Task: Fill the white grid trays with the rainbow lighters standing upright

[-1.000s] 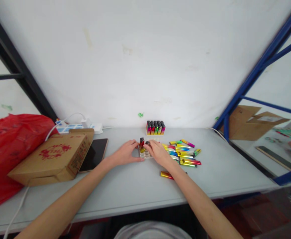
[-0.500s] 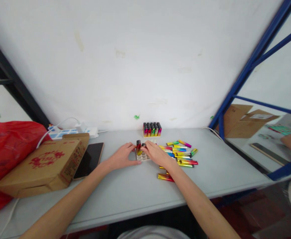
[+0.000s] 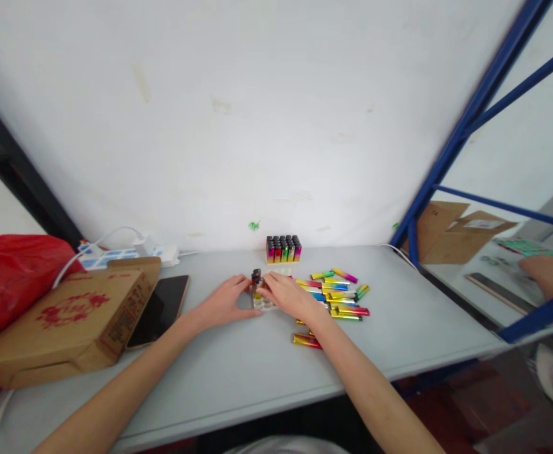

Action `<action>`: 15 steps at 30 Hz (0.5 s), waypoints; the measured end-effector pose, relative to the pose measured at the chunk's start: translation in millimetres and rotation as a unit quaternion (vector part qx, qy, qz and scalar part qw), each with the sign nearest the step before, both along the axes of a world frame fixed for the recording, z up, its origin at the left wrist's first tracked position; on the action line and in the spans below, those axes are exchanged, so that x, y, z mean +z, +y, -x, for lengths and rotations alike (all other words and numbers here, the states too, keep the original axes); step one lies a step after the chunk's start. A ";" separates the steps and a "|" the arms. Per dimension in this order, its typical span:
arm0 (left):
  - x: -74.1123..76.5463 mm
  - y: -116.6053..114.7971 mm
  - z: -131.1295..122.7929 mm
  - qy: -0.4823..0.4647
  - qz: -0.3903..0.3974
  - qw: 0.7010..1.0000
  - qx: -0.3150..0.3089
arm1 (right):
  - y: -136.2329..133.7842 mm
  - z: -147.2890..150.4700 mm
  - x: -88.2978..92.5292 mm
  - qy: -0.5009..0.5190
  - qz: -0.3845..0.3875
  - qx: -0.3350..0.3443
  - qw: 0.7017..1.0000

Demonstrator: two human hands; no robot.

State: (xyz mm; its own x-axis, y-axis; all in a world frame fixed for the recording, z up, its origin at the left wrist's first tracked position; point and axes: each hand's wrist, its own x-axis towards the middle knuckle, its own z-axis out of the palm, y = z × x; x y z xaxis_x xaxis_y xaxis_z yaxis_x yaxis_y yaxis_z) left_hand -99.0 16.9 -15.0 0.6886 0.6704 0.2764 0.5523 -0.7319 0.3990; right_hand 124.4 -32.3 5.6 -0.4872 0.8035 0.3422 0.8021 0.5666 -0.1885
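A pale tray with round holes point(image 3: 265, 305) lies on the grey table, with a couple of black-topped lighters point(image 3: 256, 277) upright at its left end. My left hand point(image 3: 226, 301) rests at the tray's left side, thumb and fingers apart around its corner. My right hand point(image 3: 283, 295) reaches over the tray, its fingers closed on a yellow lighter point(image 3: 258, 294) at the left end. Right of it lies a loose pile of shiny coloured lighters point(image 3: 340, 293). Behind the tray stands a block of upright lighters point(image 3: 283, 250) in several rows.
At the left are a brown carton point(image 3: 68, 315), a dark phone point(image 3: 160, 309), a red plastic bag point(image 3: 16, 277) and a white power strip point(image 3: 120, 255). Beyond the blue frame point(image 3: 460, 139) at the right, another person's hands point(image 3: 548, 271) and an open box point(image 3: 446, 236) show.
The view has shifted slightly, moving most things a little left in the picture. My right hand has lowered slightly with the lighter toward the tray. My left hand keeps its place at the tray.
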 end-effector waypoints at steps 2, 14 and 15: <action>1.1 -0.8 0.0 0.001 0.004 1.000 0.003 | -0.5 -0.4 0.4 0.005 0.002 -0.001 1.000; 3.8 -0.5 -0.2 0.010 0.006 1.000 0.017 | -18.4 -162.4 14.7 0.148 -0.028 -0.115 0.982; 4.0 -0.3 -0.5 0.007 0.005 1.000 0.018 | -27.8 -181.5 12.6 0.147 -0.024 -0.129 0.980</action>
